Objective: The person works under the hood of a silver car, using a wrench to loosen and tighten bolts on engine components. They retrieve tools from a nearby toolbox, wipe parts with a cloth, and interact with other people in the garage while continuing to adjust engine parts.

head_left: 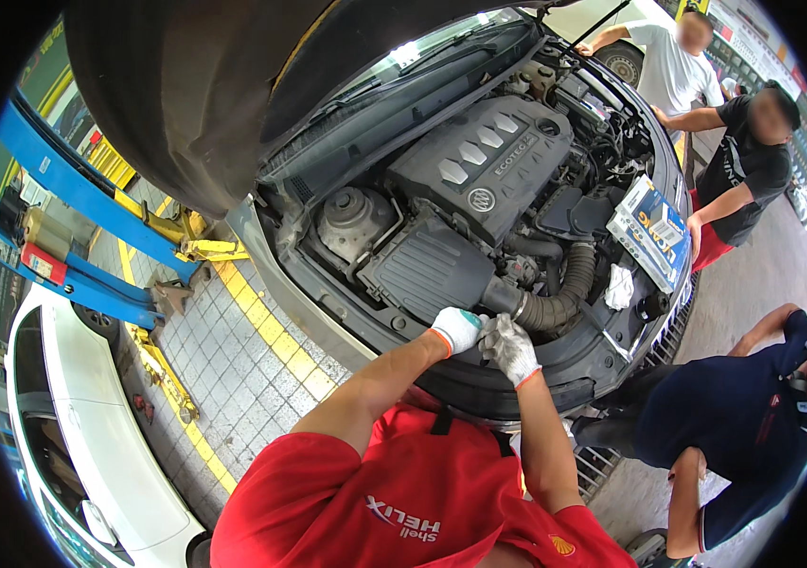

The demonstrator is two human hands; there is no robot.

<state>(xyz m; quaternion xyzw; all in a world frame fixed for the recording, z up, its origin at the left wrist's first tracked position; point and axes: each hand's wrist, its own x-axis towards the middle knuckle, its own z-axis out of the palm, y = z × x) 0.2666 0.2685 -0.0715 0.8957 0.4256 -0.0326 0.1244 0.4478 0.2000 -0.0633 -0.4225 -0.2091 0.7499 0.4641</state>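
My left hand (pixel 458 329), in a white work glove, is curled at the front edge of the engine bay, beside the black ribbed air filter box (pixel 427 270). Close against it is my right hand (pixel 509 350), in a greyer, soiled glove, its fingers bent together in front of the corrugated intake hose (pixel 569 292). Whatever lies between the fingers of either hand is too small or hidden to make out. The dark plastic engine cover (pixel 479 166) stands in place behind the filter box and hose.
The raised hood (pixel 176 95) hangs at upper left. A blue-and-white box (pixel 649 232), a white cloth (pixel 619 287) and a metal tool (pixel 611 336) lie at the car's front right. Several people stand nearby at right. A blue lift post (pixel 81 180) and white car (pixel 100 417) are left.
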